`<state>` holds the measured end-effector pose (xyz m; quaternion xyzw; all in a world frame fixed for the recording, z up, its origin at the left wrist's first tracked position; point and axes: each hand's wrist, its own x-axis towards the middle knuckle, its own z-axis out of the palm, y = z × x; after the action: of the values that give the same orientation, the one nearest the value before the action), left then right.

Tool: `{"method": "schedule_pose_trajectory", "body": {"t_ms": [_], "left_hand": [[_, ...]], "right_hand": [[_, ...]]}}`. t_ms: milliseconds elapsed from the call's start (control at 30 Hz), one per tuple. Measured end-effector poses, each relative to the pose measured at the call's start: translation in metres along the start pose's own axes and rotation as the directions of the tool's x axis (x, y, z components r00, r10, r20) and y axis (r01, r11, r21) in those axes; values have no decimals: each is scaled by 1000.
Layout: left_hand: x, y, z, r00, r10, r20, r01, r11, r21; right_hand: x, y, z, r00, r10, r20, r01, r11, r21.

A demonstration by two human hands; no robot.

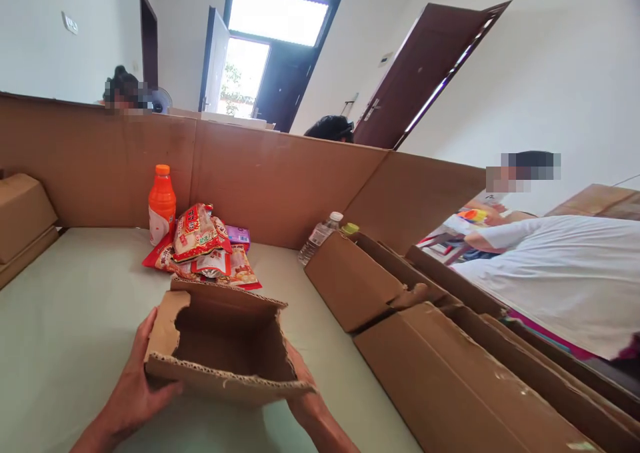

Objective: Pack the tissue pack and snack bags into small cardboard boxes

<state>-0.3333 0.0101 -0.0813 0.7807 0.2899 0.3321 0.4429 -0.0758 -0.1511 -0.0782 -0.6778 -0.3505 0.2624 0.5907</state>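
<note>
Between my two hands is a small cardboard box (225,383), its cut, ragged opening facing up and toward me; the inside looks bare. My left hand (137,386) grips the box's left side, thumb along the near edge. On the right side my right hand (305,386) holds it, with most of those fingers hidden behind the wall. Just beyond the box lies a pile of red snack packets (197,233), a purple packet (237,235) at its right. An orange bottle (163,203) stands upright to the left of the pile.
A cardboard wall (280,180) runs along the table's far side. Large cardboard boxes (425,373) line the right, with a clear plastic bottle (320,236) behind them. More cardboard (25,216) sits at left. People are beyond the wall, one in a white shirt (560,260) at right.
</note>
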Motion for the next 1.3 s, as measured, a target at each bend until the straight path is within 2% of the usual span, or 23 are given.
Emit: {"method": "schedule_pose_trajectory", "body": {"t_ms": [67,133,167,233,333,400,500,567,633,700,767,867,933,967,1033,1100,1133,1200,1233,1300], "left_hand": [[7,-9,-8,997,-15,-70,16,1000,13],[10,-22,-13,992,-29,-121,29,1000,3],[10,-28,-14,991,-34,-129,34,999,-5],[8,-37,-12,992,-36,-122,34,999,-23],[5,-39,-3,989,-59,-133,49,996,-78],[5,-37,2,980,-99,-171,77,989,-130],[3,-36,8,971,-150,-185,113,974,-195],[2,-40,9,973,-147,-175,113,975,-189],[2,-48,10,979,-109,-172,85,986,-143],[2,-56,9,987,-50,-154,34,994,-103],[3,-62,7,991,-10,-132,-1,997,-83],[5,-61,-1,993,30,-111,-39,996,-82],[5,-49,-8,988,61,-139,-68,997,-48],[5,-39,-13,982,80,-169,-83,996,-12],[7,-14,-23,956,181,-229,-162,982,100],[11,16,-31,898,366,-245,-308,919,244],[15,31,-34,856,473,-209,-396,859,323],[24,55,-36,768,636,-71,-544,707,452],[29,64,-36,735,678,-4,-588,640,495],[37,75,-36,698,713,62,-617,555,558]], "right_hand": [[25,-18,8,990,-33,135,32,999,13],[52,-35,8,972,-54,230,60,998,-20],[66,-43,5,971,-64,230,80,995,-59],[98,-60,-3,981,-119,150,147,971,-190],[157,-86,1,970,-232,70,239,868,-435],[200,-100,19,965,-250,80,254,809,-529],[252,-110,58,970,-209,121,240,773,-588],[273,-114,80,971,-187,151,241,756,-609],[281,-119,93,965,-200,173,264,750,-607],[278,-129,94,953,-245,180,304,753,-584],[266,-142,85,936,-311,167,350,761,-546],[234,-167,56,904,-416,97,408,772,-488],[205,-186,32,860,-510,30,466,759,-454],[188,-196,20,816,-578,-3,519,735,-436],[152,-212,2,685,-726,-59,642,640,-422],[117,-222,-7,530,-845,-79,726,499,-473],[101,-223,-9,463,-884,-59,744,424,-517],[74,-216,-9,345,-937,54,781,254,-571],[64,-209,-7,304,-941,147,808,173,-564],[54,-191,-5,266,-890,370,869,56,-491]]}}
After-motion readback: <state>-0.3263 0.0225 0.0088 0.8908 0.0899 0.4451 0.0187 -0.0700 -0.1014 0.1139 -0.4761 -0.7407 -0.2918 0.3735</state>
